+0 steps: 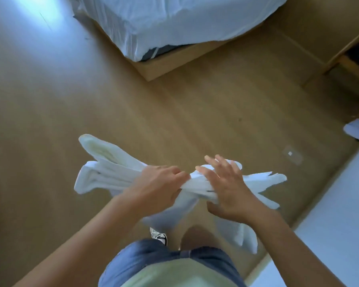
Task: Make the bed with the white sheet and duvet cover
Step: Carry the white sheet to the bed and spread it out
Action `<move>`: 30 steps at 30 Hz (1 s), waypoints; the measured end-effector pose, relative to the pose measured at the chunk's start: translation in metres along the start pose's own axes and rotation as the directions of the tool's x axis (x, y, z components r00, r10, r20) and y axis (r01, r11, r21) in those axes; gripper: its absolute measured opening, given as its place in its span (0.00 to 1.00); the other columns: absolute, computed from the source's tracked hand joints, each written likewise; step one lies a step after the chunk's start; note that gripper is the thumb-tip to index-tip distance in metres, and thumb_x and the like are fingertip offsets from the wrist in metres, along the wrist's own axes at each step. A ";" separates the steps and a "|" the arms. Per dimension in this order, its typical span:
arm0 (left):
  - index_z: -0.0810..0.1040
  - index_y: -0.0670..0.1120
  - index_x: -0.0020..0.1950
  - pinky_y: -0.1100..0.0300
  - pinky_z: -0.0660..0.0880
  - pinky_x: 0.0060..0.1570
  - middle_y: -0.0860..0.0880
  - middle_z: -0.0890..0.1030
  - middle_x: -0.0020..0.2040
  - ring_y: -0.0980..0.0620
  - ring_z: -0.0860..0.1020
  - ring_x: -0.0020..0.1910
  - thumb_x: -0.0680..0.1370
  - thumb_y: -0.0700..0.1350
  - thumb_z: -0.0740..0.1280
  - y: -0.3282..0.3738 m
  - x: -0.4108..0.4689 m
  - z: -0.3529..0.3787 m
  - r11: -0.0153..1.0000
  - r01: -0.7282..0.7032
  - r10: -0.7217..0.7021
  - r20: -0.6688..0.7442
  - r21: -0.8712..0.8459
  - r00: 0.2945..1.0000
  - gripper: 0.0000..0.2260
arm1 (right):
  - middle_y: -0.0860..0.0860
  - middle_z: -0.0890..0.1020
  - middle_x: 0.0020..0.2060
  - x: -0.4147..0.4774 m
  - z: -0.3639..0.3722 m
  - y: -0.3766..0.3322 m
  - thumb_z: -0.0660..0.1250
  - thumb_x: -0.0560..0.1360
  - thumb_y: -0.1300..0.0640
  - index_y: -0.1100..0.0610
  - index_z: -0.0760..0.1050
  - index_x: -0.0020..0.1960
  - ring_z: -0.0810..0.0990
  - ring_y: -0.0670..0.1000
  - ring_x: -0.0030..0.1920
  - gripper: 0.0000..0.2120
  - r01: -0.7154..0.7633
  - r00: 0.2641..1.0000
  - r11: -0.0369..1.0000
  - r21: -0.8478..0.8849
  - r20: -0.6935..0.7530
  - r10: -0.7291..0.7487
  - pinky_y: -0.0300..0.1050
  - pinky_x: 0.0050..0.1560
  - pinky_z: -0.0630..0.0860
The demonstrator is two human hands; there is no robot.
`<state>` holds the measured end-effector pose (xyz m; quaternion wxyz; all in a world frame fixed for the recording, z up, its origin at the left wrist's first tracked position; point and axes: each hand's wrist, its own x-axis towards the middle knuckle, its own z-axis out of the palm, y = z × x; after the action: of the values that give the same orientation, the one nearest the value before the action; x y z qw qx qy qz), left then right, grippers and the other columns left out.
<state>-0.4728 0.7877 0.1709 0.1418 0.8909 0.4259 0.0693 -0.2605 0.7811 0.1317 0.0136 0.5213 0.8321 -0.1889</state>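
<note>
Daylight is glaring off the wooden floor [50, 90] at the far left. 1 small square plate [291, 154] is sitting flush in the boards. Wooden furniture [344, 65] is standing at the right edge, with a white object [358, 129] lying just below it.

Both arms reach forward, left hand [158, 188] gripping folded linen [104, 176], right hand [228, 189] flat, fingers spread.

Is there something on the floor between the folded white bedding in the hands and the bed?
Nothing visible stands in the way. The left hand grips the folded white bedding, the right hand rests on it, and only bare wooden floor lies between it and the corner of the bed.
</note>
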 end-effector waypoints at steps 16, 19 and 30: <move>0.73 0.42 0.34 0.63 0.58 0.24 0.51 0.74 0.25 0.46 0.73 0.21 0.70 0.46 0.64 -0.225 0.312 -0.073 0.929 0.345 -0.329 -0.127 0.138 0.936 0.08 | 0.53 0.72 0.25 0.369 -0.092 0.171 0.61 0.61 0.64 0.52 0.60 0.32 0.69 0.56 0.26 0.12 -0.041 0.917 0.933 0.358 -0.357 0.177 0.43 0.27 0.59; 0.70 0.43 0.34 0.63 0.57 0.22 0.51 0.71 0.24 0.47 0.69 0.20 0.75 0.50 0.57 -0.256 0.369 -0.076 0.906 0.412 -0.386 -0.211 0.100 0.898 0.14 | 0.53 0.71 0.23 0.422 -0.138 0.212 0.61 0.57 0.63 0.57 0.65 0.30 0.66 0.54 0.25 0.05 0.016 0.916 0.953 0.303 -0.387 0.107 0.44 0.24 0.61; 0.70 0.45 0.36 0.63 0.63 0.20 0.55 0.70 0.24 0.51 0.68 0.19 0.80 0.63 0.43 -0.410 0.625 -0.070 0.944 0.309 -0.329 -0.291 -0.113 0.899 0.28 | 0.51 0.70 0.22 0.630 -0.255 0.375 0.60 0.57 0.63 0.58 0.66 0.27 0.68 0.55 0.23 0.03 -0.031 0.933 0.991 0.130 -0.352 0.075 0.41 0.23 0.56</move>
<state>-0.4004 1.5323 0.1112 0.1119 0.7826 0.5804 0.1954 -0.1761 1.5526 0.1171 -0.1642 0.5691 0.7933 -0.1412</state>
